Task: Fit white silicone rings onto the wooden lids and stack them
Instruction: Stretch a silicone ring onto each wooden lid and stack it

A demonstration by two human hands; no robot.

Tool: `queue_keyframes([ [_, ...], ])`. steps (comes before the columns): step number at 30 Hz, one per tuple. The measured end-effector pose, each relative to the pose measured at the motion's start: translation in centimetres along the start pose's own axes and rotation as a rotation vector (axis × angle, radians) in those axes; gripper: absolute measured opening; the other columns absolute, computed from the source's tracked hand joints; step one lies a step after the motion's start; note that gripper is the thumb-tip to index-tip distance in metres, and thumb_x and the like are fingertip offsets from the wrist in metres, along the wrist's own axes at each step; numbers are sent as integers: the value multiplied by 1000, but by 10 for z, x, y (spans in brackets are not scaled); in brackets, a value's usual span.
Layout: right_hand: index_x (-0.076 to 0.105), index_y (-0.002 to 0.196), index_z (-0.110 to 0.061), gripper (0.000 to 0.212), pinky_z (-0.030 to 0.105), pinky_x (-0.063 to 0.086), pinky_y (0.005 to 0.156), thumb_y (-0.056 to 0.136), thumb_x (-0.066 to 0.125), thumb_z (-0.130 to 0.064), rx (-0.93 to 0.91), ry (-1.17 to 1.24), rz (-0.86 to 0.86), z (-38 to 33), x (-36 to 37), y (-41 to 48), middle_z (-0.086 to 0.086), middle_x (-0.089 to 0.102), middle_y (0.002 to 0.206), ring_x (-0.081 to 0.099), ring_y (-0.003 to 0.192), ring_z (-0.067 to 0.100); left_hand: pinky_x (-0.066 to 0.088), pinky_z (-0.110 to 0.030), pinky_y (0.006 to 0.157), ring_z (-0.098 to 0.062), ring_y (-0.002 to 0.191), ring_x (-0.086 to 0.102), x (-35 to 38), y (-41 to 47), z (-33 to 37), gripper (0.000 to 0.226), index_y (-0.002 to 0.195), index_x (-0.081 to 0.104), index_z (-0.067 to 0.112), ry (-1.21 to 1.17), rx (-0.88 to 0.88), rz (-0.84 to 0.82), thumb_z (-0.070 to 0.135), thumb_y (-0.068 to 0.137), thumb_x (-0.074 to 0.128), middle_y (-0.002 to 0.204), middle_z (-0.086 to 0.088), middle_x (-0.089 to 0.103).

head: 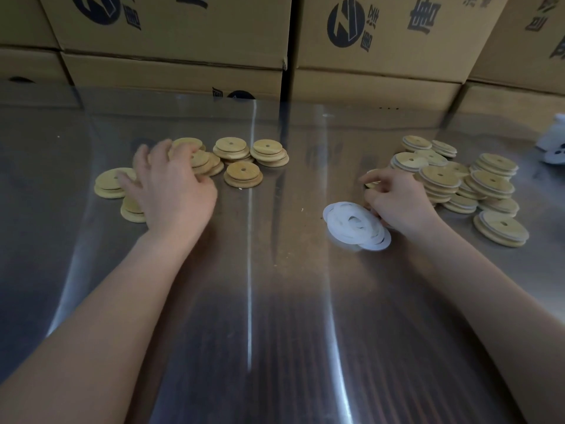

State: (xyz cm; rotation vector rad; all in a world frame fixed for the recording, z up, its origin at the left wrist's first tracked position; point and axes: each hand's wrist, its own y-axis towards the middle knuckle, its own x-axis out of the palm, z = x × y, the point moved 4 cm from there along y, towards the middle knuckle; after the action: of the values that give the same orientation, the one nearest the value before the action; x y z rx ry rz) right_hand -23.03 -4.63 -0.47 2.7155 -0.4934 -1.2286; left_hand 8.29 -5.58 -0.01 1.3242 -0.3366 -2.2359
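Observation:
Bare wooden lids lie loose on the left half of the table. My left hand is blurred, spread over several of them, fingers apart; whether it grips one I cannot tell. A small pile of white silicone rings lies right of centre. My right hand rests against that pile's far edge, fingers curled, pinching a wooden lid at its fingertips. Beyond it, lids fitted with white rings stand in low stacks on the right.
The shiny metal table has a glossy seam down its middle. Stacked cardboard boxes wall off the far edge. A white object sits at the far right edge.

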Motion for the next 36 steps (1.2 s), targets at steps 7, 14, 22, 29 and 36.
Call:
queue_keyframes([
  [7,70,105,-18,24,25,41,74,88,55,-12,-41,-57,-31,-4,2,-2,11,71,81,63,86,20,7,-66,113,-38,148,6,13,8,-22,55,146,36,35,176,-118,-293,45,94,51,161,-4,22],
  [14,70,108,-18,27,24,37,73,88,53,-10,-60,-96,-64,-7,3,-5,-2,60,71,56,80,15,21,-60,105,-33,138,25,16,4,-10,25,114,65,38,121,3,-320,42,91,56,146,9,46],
  [22,70,107,-19,27,24,35,71,88,53,-10,-70,-120,-71,-9,5,-5,-8,56,68,52,71,7,24,-56,102,-29,130,34,25,-5,8,17,98,68,43,-68,159,-331,32,89,58,133,15,56],
  [29,70,109,-17,27,25,36,73,88,54,-9,-90,-130,-83,-10,6,-5,-8,55,69,53,77,14,33,-47,101,-22,124,46,25,-12,22,43,124,62,38,-222,286,-292,27,83,69,126,9,61],
  [36,72,101,-17,22,14,34,61,88,55,-12,-87,-78,15,-8,2,-3,-8,59,73,53,69,4,28,-57,107,-31,138,30,25,-13,24,82,145,36,32,-14,207,-281,55,75,72,147,-2,40],
])
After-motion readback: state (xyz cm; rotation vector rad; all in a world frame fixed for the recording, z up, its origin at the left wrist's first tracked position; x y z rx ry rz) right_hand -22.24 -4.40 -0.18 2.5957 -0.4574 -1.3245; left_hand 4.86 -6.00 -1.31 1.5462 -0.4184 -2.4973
